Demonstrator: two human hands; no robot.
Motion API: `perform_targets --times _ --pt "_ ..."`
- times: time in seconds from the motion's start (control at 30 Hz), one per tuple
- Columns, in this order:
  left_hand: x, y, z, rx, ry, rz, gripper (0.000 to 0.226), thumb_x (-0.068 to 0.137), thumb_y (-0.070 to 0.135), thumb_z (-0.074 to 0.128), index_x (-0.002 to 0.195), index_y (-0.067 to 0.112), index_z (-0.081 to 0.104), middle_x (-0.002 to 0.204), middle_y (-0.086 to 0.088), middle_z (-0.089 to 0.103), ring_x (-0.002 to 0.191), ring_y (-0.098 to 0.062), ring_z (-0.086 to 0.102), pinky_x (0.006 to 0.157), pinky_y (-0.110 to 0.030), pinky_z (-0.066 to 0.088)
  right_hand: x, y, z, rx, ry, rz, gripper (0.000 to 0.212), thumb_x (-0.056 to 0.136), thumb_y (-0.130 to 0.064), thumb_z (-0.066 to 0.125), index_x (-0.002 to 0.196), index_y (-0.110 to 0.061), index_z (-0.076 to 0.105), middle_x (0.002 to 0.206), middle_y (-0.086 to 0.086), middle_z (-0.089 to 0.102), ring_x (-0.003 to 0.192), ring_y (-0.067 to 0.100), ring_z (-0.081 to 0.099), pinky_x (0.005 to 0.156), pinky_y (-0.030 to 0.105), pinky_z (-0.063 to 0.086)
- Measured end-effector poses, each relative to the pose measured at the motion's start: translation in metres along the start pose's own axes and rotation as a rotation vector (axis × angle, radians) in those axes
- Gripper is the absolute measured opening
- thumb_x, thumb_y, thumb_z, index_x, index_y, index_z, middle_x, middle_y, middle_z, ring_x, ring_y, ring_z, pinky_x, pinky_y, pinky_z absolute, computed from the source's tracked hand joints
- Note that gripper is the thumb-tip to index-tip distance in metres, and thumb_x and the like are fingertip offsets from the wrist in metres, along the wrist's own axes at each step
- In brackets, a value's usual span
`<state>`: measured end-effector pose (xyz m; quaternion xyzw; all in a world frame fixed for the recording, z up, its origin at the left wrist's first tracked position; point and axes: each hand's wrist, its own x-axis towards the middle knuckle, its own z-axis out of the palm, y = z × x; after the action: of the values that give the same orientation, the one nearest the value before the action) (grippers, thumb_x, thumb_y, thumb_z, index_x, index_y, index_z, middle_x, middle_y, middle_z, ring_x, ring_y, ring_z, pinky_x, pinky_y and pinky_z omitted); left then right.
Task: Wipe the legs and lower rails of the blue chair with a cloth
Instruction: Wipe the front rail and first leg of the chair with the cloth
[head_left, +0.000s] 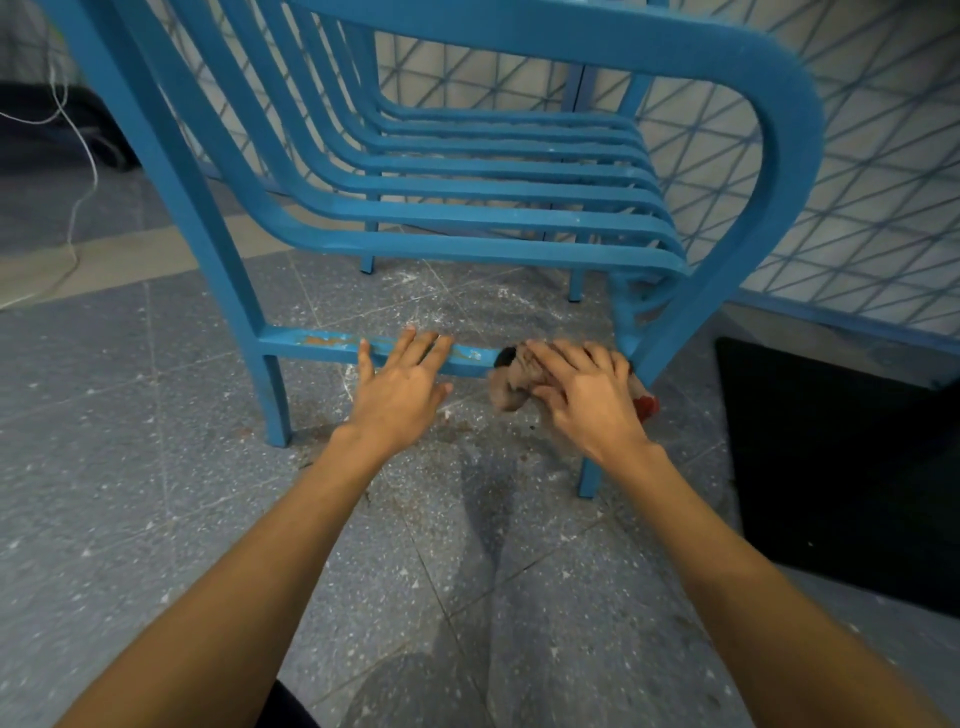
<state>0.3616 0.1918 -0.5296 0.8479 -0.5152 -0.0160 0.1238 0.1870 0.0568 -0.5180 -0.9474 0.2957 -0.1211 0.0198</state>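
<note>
Low on the near side of the blue chair (498, 176), a lower rail (311, 345) runs between two legs, with orange, rust-like patches where its paint has worn away. On this rail the left hand (400, 389) rests flat, its fingers straight and spread across the top edge and gripping nothing, the thumb pointing out to the left. Just to its right, the right hand (587, 395) holds a crumpled brownish cloth (511, 387), fingers bent over the bundle and pressing it against the rail's right end, close to where the rail meets the chair's right leg (590, 480). A red part of the cloth shows beyond the knuckles, beside that leg. The left leg (275, 405) stands well apart from both hands. Beneath the chair, the grey speckled floor (130, 493) carries white scuffs and brownish dust. A black mat (831, 467) lies on the floor at the right, a thin white cable (78, 208) trails along the left side, and a wall with a diagonal tile pattern (883, 156) stands behind the chair.
</note>
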Motion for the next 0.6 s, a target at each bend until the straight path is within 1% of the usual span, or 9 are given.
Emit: perform_targets --times 0.07,0.13,0.2,0.27,0.33,0.4,0.43,0.5,0.6 --pt "0.0 -0.001 0.0 -0.009 0.007 -0.001 0.058 0.098 0.033 0.043 0.149 0.025 0.018 0.156 0.008 0.018 0.147 -0.017 0.005 0.112 -0.061 -0.005 -0.008 0.006 0.0 0.076 0.11 -0.042 0.052 0.082 -0.007 0.057 0.132 -0.023 0.056 0.134 0.007 0.058 0.117 0.034 0.052 0.096 0.038 0.026" --pt "0.001 -0.003 0.001 -0.018 0.014 0.006 0.058 0.098 0.032 0.044 0.149 0.026 0.018 0.156 0.008 0.019 0.147 -0.017 0.005 0.111 -0.06 -0.006 -0.013 0.012 0.0 0.125 0.162 -0.05 0.052 0.076 -0.004 0.05 0.123 -0.019 0.064 0.129 0.007 0.061 0.116 0.034 0.056 0.097 0.037 0.028" --pt "0.001 -0.004 0.002 -0.019 0.02 0.009 0.059 0.097 0.032 0.045 0.15 0.026 0.018 0.156 0.008 0.019 0.147 -0.016 0.005 0.111 -0.06 -0.007 -0.01 0.014 -0.002 0.159 0.139 -0.016 0.051 0.077 -0.009 0.04 0.119 -0.018 0.066 0.127 0.009 0.062 0.116 0.034 0.056 0.102 0.044 0.036" --pt "0.002 -0.005 0.003 -0.015 0.025 0.013 0.06 0.097 0.032 0.046 0.15 0.027 0.017 0.156 0.008 0.018 0.147 -0.016 0.005 0.112 -0.059 -0.006 0.001 0.009 -0.01 0.18 0.107 0.068 0.05 0.077 -0.013 0.035 0.116 -0.018 0.066 0.119 0.011 0.065 0.108 0.035 0.059 0.097 0.049 0.041" --pt "0.002 -0.005 0.003 -0.012 0.027 0.017 0.062 0.096 0.032 0.047 0.15 0.027 0.015 0.157 0.008 0.017 0.147 -0.017 0.005 0.112 -0.059 -0.006 0.019 -0.004 -0.016 0.166 0.039 0.208 0.042 0.083 -0.012 0.039 0.119 -0.02 0.061 0.112 0.014 0.065 0.104 0.038 0.058 0.095 0.047 0.038" --pt "0.002 -0.005 0.003 -0.011 0.029 0.017 0.065 0.096 0.032 0.048 0.15 0.028 0.013 0.157 0.007 0.017 0.147 -0.017 0.004 0.112 -0.059 -0.006 0.037 -0.019 -0.02 0.185 -0.07 0.3 0.042 0.089 -0.018 0.042 0.128 -0.026 0.054 0.118 0.017 0.061 0.111 0.039 0.053 0.097 0.05 0.03" --pt "0.002 -0.005 0.004 -0.007 0.03 0.017 0.066 0.096 0.032 0.048 0.15 0.028 0.012 0.157 0.007 0.017 0.147 -0.017 0.004 0.112 -0.058 -0.006 0.043 -0.026 -0.019 0.195 -0.121 0.298 0.041 0.09 -0.023 0.04 0.129 -0.031 0.052 0.123 0.016 0.059 0.113 0.039 0.051 0.098 0.052 0.028" --pt "0.001 -0.005 0.004 0.005 0.034 0.013 0.067 0.095 0.032 0.049 0.15 0.029 0.01 0.157 0.007 0.016 0.147 -0.017 0.004 0.112 -0.058 -0.007 0.045 -0.038 -0.014 0.175 -0.204 0.246 0.038 0.091 -0.036 0.034 0.124 -0.036 0.054 0.128 0.012 0.058 0.117 0.038 0.048 0.099 0.055 0.024" --pt "0.001 -0.004 0.004 0.008 0.033 0.012 0.069 0.095 0.03 0.049 0.15 0.028 0.008 0.157 0.006 0.014 0.147 -0.017 0.002 0.112 -0.057 -0.008 0.034 -0.04 -0.005 0.073 -0.18 0.203 0.043 0.088 -0.052 0.033 0.124 -0.04 0.053 0.131 0.005 0.055 0.12 0.039 0.044 0.1 0.055 0.021"
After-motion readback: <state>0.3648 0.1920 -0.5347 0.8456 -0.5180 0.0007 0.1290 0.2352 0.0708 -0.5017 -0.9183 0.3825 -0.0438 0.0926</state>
